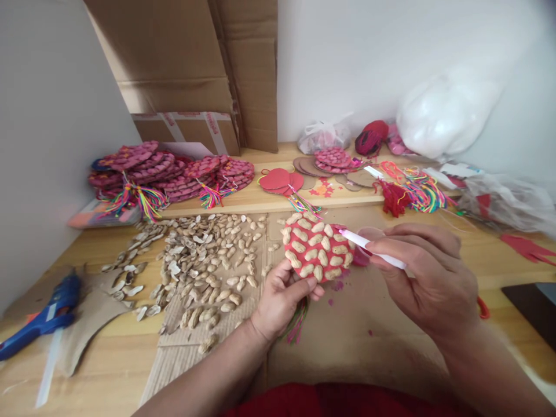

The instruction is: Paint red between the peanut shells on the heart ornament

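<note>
My left hand (289, 289) is closed on the lower edge of a round red disc (300, 243) covered with peanuts in their shells, thumb on top. A tassel of coloured strings (299, 321) hangs beneath it. Between the fingers and thumb of my right hand (428, 272) is a white-handled paintbrush (373, 246). Its pink tip meets the upper right edge of the disc, where a peanut looks pink. Just behind the brush sits a pink container (361, 256), partly hidden. Pink spots mark the cardboard mat (330, 353) below.
Loose peanuts and shells (212, 260) spread over the left side. A blue glue gun (52, 313) lies far left. On the raised board are stacked pink peanut discs (143, 168), plain red discs (278, 180), coloured strings (423, 191) and plastic bags (508, 197). Cardboard (182, 52) leans behind.
</note>
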A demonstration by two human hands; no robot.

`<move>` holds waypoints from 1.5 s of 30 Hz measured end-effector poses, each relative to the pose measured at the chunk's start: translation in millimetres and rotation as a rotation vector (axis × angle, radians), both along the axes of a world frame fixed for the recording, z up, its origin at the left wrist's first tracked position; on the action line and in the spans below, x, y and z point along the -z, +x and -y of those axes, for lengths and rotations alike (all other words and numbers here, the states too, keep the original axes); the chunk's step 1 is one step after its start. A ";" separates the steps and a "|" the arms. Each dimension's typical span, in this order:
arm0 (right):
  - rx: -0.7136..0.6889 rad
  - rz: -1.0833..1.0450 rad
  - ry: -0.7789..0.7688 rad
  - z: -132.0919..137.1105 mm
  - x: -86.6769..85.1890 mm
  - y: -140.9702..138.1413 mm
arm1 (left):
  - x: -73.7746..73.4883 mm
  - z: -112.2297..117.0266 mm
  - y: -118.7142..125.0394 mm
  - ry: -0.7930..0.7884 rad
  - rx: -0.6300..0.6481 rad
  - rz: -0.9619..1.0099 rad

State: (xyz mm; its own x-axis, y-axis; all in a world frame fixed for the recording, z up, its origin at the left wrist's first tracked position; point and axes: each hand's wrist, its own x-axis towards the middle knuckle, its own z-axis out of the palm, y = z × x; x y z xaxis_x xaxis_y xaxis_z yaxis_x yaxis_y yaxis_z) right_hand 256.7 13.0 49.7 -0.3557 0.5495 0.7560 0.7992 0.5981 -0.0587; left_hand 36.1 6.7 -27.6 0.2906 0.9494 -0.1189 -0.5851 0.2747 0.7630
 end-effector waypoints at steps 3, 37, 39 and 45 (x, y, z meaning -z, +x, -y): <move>-0.004 0.005 0.010 -0.5 0.1 0.1 | 0.6 -0.2 -0.2 0.003 -0.002 0.007; -0.001 -0.082 0.031 -5.3 0.8 0.9 | -9.6 -2.0 -1.8 -0.095 -0.028 0.021; -0.011 -0.094 0.028 -5.2 0.6 0.4 | -9.7 -1.8 -1.6 -0.094 -0.021 0.019; -0.021 -0.105 0.001 -4.1 -0.2 -0.9 | -9.1 -0.5 -1.8 -0.093 -0.006 0.007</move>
